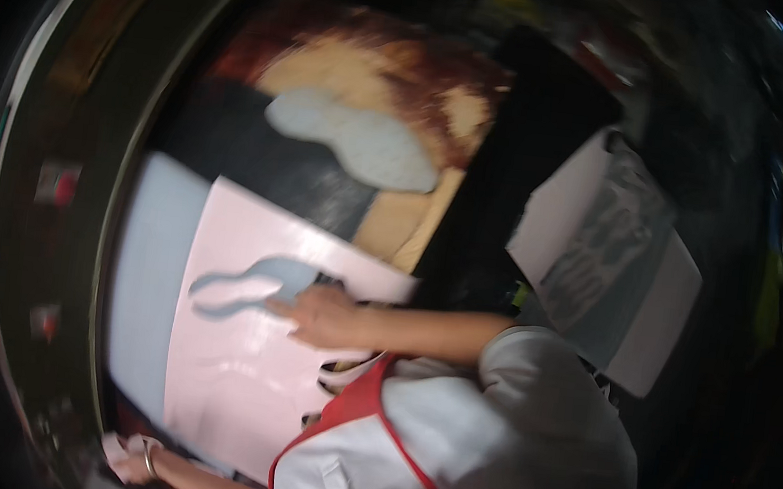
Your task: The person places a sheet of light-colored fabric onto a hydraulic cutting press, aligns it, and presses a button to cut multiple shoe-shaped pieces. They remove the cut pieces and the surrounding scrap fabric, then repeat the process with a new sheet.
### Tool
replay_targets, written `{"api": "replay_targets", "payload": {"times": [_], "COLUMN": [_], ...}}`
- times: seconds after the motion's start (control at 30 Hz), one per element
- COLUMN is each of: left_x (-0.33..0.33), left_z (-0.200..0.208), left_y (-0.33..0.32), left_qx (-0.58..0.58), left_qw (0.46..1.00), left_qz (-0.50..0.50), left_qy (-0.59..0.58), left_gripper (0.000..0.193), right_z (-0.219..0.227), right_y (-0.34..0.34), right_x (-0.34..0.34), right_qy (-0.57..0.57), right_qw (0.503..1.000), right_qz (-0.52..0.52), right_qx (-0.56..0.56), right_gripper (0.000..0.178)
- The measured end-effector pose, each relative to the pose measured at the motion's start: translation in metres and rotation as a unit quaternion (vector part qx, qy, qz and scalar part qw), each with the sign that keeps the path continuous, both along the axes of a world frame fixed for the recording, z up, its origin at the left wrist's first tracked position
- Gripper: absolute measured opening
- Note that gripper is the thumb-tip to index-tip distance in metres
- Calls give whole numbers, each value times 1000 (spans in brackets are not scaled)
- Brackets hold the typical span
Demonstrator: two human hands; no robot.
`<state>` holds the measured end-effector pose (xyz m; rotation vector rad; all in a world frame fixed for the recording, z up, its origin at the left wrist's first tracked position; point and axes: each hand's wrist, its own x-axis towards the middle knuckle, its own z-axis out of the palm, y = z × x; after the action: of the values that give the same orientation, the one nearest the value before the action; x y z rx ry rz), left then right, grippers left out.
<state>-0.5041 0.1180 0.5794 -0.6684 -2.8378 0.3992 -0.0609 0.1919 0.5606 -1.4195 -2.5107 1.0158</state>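
Observation:
A pink sheet (pixel 233 390) lies in front of me over a pale blue-grey sheet (pixel 150 267). On it is a blue-grey sole-shaped outline (pixel 214 295), which looks like a cutting die, with pink showing inside. My right hand (pixel 331 316) is at the right end of this outline, fingers closed on it as far as the blur shows. At the lower left, beside the sheet's near corner, my left hand (pixel 134 466), with a bangle at the wrist, is closed around something pale pinkish that I cannot make out. Several cutouts notch the pink sheet's edge near my red apron.
Pale blue sole-shaped pieces (pixel 355 140) lie beyond the sheet on a worn brown board (pixel 393 226). At right, another pink sheet (pixel 560 186) bears grey sole-shaped areas. A dark machine frame (pixel 77 240) with red buttons (pixel 63 188) stands along the left.

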Motion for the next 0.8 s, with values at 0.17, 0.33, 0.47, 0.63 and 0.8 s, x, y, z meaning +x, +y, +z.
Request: {"api": "replay_targets", "payload": {"times": [0.17, 0.33, 0.47, 0.63, 0.8], "left_x": [58, 257, 264, 219, 186], "left_z": [-17, -34, -6, -7, -24], "left_y": [-8, -39, -49, -52, -49], "left_qx": [378, 291, 241, 189, 279], "left_qw": [874, 695, 668, 641, 608], "left_qz": [-299, -475, -577, -624, -534], "left_qy": [-61, -454, -404, -406, -517], "left_gripper": [31, 67, 88, 71, 61], "right_z": [7, 26, 28, 33, 47], "right_y": [18, 14, 14, 3, -12], "right_x": [-31, -29, -16, -30, -36], "right_qy": [33, 158, 162, 279, 316], "right_qw": [991, 967, 884, 805, 800], "right_qz": [42, 93, 6, -19, -11], "right_qx": [-121, -178, -439, -523, -511], "right_gripper": [75, 77, 79, 82, 73]}}
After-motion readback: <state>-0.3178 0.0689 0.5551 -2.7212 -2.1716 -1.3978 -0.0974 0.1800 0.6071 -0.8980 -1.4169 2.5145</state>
